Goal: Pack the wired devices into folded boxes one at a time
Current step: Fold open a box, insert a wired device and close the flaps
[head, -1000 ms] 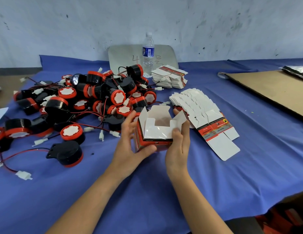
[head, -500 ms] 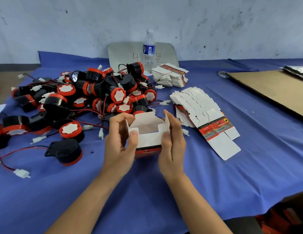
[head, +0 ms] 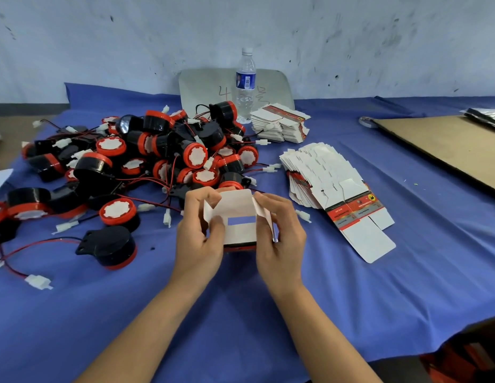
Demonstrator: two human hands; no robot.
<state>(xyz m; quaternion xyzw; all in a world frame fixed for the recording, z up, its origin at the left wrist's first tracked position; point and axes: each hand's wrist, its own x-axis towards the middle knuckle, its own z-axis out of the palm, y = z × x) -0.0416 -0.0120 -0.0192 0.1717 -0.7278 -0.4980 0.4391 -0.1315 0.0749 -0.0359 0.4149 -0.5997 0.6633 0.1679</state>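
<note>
A small red-and-white cardboard box is held between both hands just above the blue cloth, its white flaps folded inward with a small gap showing cloth through it. My left hand grips its left side, thumb on a flap. My right hand grips the right side and pinches the right flap. A heap of black-and-red round wired devices lies behind and to the left. One device lies apart near my left hand, its wire ending in a white plug.
A fanned row of flat unfolded boxes lies to the right, another stack behind. A water bottle stands by the wall before a grey board. A brown cardboard sheet lies at far right. The blue cloth covers the table.
The box's open flaps have been folded inward and its opening has narrowed. Both hands have shifted from the box's sides up onto its flaps.
</note>
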